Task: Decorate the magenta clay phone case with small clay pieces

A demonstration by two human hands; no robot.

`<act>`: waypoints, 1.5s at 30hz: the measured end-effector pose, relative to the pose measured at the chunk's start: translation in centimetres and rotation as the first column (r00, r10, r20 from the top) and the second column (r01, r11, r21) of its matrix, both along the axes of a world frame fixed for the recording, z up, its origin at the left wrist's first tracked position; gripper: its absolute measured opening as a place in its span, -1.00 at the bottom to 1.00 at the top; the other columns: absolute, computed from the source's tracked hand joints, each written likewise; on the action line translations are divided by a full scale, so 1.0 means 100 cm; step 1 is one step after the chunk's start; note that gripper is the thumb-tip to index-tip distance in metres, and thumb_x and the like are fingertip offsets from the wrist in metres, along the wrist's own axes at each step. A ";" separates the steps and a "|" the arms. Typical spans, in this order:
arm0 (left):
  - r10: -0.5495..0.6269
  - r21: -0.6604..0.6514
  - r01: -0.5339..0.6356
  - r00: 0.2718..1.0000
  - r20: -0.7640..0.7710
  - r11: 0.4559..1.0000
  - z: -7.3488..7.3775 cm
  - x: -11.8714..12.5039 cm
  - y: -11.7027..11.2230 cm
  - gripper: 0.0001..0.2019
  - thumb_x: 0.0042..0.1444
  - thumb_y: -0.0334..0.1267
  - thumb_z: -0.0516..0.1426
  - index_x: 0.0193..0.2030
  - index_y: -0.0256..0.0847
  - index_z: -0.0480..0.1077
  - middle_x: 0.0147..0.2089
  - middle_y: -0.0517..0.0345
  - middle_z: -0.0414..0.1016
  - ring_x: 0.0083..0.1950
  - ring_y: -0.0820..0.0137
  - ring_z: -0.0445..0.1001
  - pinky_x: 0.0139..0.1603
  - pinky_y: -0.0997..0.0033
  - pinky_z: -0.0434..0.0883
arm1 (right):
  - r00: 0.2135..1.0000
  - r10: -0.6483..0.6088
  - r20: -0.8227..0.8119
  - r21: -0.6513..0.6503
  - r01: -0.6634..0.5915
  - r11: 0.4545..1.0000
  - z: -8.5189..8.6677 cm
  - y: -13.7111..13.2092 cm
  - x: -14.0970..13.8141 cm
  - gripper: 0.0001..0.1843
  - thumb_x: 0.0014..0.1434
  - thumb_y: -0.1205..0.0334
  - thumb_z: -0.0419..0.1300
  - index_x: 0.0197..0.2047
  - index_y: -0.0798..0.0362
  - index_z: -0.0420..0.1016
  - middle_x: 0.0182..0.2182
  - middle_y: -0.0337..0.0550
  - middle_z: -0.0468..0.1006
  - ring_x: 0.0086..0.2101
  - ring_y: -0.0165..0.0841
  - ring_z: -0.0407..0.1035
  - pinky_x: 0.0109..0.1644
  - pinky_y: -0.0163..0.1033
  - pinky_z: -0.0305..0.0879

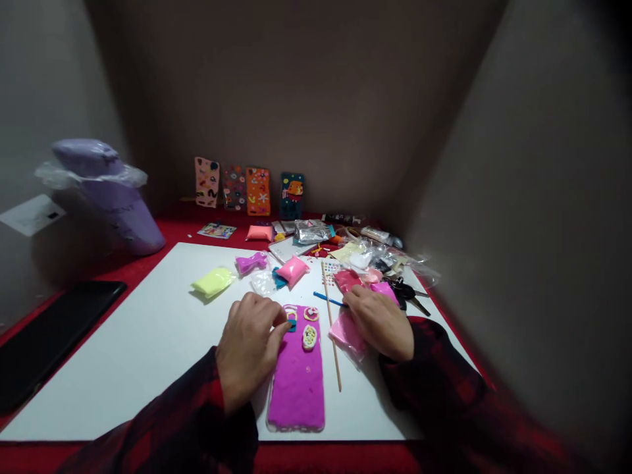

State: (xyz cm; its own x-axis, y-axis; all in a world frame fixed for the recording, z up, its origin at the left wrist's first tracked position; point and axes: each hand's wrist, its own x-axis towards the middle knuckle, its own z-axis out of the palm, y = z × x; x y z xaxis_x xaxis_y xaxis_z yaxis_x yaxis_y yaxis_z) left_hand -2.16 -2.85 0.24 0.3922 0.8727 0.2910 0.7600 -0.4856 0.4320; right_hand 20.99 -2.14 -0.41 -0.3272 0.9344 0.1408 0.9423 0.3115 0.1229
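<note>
A phone case covered in magenta clay [299, 388] lies in front of me, bearing small clay decorations [309, 337] near its top. At its upper left edge, my left hand [251, 345] has thumb and finger pinched at a teal clay piece [292, 325]. To the right of the case, my right hand [379, 322] is closed, its fingertips at the end of a thin blue tool [328, 299]. Beneath and beside that hand are a light pink clay packet [347, 332] and a red packet [348, 280]. A wooden stick [333, 342] lies between case and right hand.
The white board [143, 362] rests on a red cloth. Yellow [213, 282], purple [251, 263] and pink [293, 270] clay packets lie beyond the case. Scissors [412, 295] and plastic wrappers sit at right. Decorated cases [258, 191] stand behind; a purple bottle [118, 204] and black phone-like slab [54, 336] are left.
</note>
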 end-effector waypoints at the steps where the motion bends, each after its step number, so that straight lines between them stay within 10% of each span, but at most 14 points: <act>1: -0.003 -0.002 0.003 1.000 -0.001 1.000 0.000 0.000 0.000 -0.86 0.13 -0.35 0.07 -0.45 -0.22 0.31 -0.34 0.11 0.40 -0.20 0.26 0.24 -0.16 0.20 0.19 | 1.000 0.000 0.011 0.002 0.000 1.000 -0.001 0.002 -0.001 -0.80 0.18 0.49 0.00 -0.37 0.12 0.40 -0.41 -0.05 0.46 -0.40 -0.28 0.37 -0.38 -0.22 0.12; 17: -0.117 -0.067 0.114 0.992 -0.040 0.991 -0.008 0.006 -0.001 -0.88 0.15 -0.38 0.05 -0.34 -0.22 0.41 -0.30 0.08 0.43 -0.18 0.25 0.24 -0.15 0.18 0.21 | 0.990 0.034 0.135 0.003 -0.035 0.999 0.029 -0.003 0.039 -0.82 0.03 0.52 0.05 -0.45 0.06 0.33 -0.39 -0.16 0.42 -0.46 -0.37 0.30 -0.45 -0.26 0.00; 21: -0.127 -0.079 0.122 0.990 -0.067 0.989 -0.007 0.008 -0.003 -0.81 0.19 -0.35 0.01 -0.33 -0.23 0.44 -0.31 0.05 0.42 -0.18 0.25 0.24 -0.15 0.17 0.20 | 0.995 0.064 -0.075 0.101 -0.056 0.993 0.045 -0.005 0.047 -0.89 0.12 0.41 0.09 -0.40 0.04 0.37 -0.40 -0.18 0.40 -0.48 -0.40 0.26 -0.44 -0.27 0.08; 23: -0.130 -0.082 0.125 0.989 -0.064 0.989 -0.007 0.008 -0.004 -0.80 0.20 -0.35 0.00 -0.31 -0.22 0.45 -0.31 0.06 0.42 -0.19 0.26 0.23 -0.16 0.18 0.20 | 0.923 0.131 -0.361 0.096 -0.103 0.990 0.049 -0.007 0.042 -0.91 0.17 0.29 0.11 -0.37 0.03 0.40 -0.44 -0.21 0.40 -0.47 -0.41 0.26 -0.41 -0.29 0.15; 29: -0.132 -0.108 0.123 0.988 -0.082 0.986 -0.010 0.010 -0.004 -0.77 0.22 -0.32 -0.01 -0.33 -0.19 0.46 -0.33 0.08 0.40 -0.20 0.27 0.22 -0.18 0.20 0.20 | 0.329 -0.026 -0.944 -0.102 -0.216 0.971 0.023 -0.011 0.000 -0.82 0.19 0.13 0.16 -0.25 0.07 0.45 -0.40 -0.17 0.50 -0.39 -0.38 0.41 -0.33 -0.28 0.38; 36: -0.153 -0.107 0.143 0.984 -0.091 0.984 -0.011 0.011 -0.007 -0.78 0.22 -0.32 0.00 -0.33 -0.18 0.47 -0.33 0.08 0.37 -0.19 0.27 0.20 -0.19 0.21 0.19 | 0.322 -0.018 -0.947 -0.098 -0.234 0.967 -0.015 -0.010 -0.018 -0.83 0.21 0.16 0.14 -0.21 0.05 0.49 -0.34 -0.15 0.54 -0.33 -0.35 0.44 -0.24 -0.25 0.39; 45: -0.173 -0.090 0.167 0.982 -0.070 0.982 -0.011 0.012 -0.006 -0.79 0.21 -0.31 0.01 -0.31 -0.16 0.48 -0.34 0.08 0.37 -0.20 0.27 0.19 -0.21 0.22 0.17 | 0.300 0.001 -0.954 -0.081 -0.261 0.962 -0.015 -0.012 -0.022 -0.94 0.19 0.24 0.16 -0.26 0.02 0.43 -0.37 -0.22 0.47 -0.34 -0.39 0.39 -0.27 -0.30 0.35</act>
State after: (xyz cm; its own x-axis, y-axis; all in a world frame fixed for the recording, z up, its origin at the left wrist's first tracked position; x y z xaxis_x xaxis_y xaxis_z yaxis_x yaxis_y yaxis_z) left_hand -0.91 -3.48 -0.85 0.5555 0.8112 0.1826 0.7021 -0.5752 0.4198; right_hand 18.83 -3.38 -1.90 -0.2128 0.9369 0.2772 0.3146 0.3343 -0.8884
